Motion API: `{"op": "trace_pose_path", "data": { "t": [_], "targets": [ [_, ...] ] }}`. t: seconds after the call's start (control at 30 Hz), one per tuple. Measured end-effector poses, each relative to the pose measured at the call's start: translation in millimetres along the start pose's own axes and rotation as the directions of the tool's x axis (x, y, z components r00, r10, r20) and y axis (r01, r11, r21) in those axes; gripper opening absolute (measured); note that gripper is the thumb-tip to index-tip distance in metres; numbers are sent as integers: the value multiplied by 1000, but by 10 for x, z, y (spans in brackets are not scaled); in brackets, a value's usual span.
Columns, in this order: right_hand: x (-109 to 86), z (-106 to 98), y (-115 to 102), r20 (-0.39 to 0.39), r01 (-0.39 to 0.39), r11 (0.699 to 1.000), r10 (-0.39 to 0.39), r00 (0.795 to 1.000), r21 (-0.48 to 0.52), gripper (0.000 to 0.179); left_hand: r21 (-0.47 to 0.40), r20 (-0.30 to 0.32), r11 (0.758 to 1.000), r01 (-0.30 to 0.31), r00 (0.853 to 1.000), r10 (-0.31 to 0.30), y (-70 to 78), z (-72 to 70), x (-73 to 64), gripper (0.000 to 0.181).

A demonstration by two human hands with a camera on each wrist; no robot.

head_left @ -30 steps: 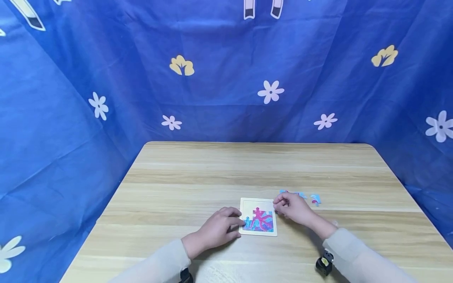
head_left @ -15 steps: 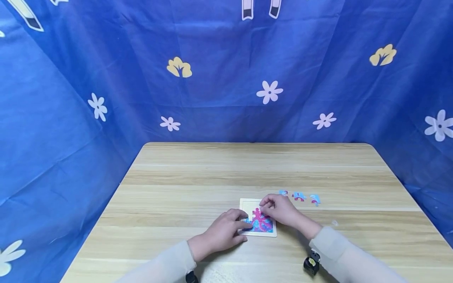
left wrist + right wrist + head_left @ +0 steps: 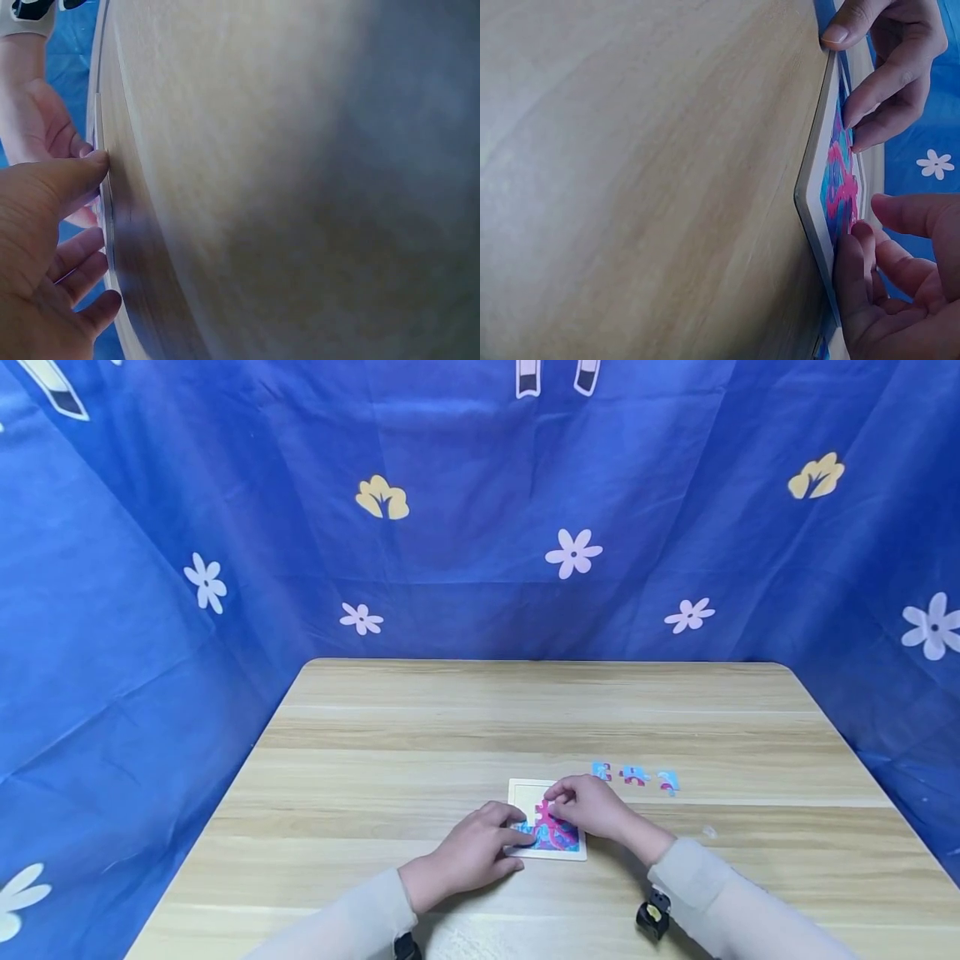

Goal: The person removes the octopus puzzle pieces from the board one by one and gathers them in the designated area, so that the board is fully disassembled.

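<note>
A square jigsaw puzzle (image 3: 558,841) in a pale tray (image 3: 517,789) lies on the table, its fitted part pink and blue with bare tray at the upper left. My left hand (image 3: 476,847) rests at the tray's left side, two fingertips over the lower-left pieces, thumb at the near edge (image 3: 96,156). My right hand (image 3: 592,806) reaches in from the right, thumb and bent fingers close over the upper-right part of the puzzle. In the right wrist view its fingertips (image 3: 859,232) are right at the puzzle's surface; I cannot tell whether a piece is between them.
Three loose puzzle pieces, a left one (image 3: 602,770), a middle one (image 3: 634,774) and a right one (image 3: 668,781), lie behind the right hand. The wood-grain table (image 3: 420,727) backs onto a blue patterned curtain (image 3: 465,527).
My right hand has moved left from the tray's right edge to over the puzzle, uncovering the loose pieces. My left hand has shifted slightly right, its fingers farther over the puzzle.
</note>
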State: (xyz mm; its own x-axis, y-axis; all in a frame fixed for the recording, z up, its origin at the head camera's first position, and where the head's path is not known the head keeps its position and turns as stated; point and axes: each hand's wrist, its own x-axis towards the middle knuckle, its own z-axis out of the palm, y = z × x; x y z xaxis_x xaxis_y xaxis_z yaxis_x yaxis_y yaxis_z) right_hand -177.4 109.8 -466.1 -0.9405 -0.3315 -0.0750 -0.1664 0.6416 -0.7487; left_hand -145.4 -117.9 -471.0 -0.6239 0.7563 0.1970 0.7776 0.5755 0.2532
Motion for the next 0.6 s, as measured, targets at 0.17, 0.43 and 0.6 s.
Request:
{"op": "trace_pose_path", "data": {
  "t": [0.17,0.43,0.6],
  "targets": [
    [3,-1,-6,0,-1,1000,1,1000,1,10,4,-14,1000,-16,1000,16,-6,4,2,35],
    [-2,-11,-12,21,9,998,-11,1000,66,12,5,-33,1000,-18,999,18,1,36,-7,34],
    [-3,-22,-2,38,16,993,-21,999,119,11,2,-27,1000,-8,1000,8,12,42,-7,34]
  ]
}}
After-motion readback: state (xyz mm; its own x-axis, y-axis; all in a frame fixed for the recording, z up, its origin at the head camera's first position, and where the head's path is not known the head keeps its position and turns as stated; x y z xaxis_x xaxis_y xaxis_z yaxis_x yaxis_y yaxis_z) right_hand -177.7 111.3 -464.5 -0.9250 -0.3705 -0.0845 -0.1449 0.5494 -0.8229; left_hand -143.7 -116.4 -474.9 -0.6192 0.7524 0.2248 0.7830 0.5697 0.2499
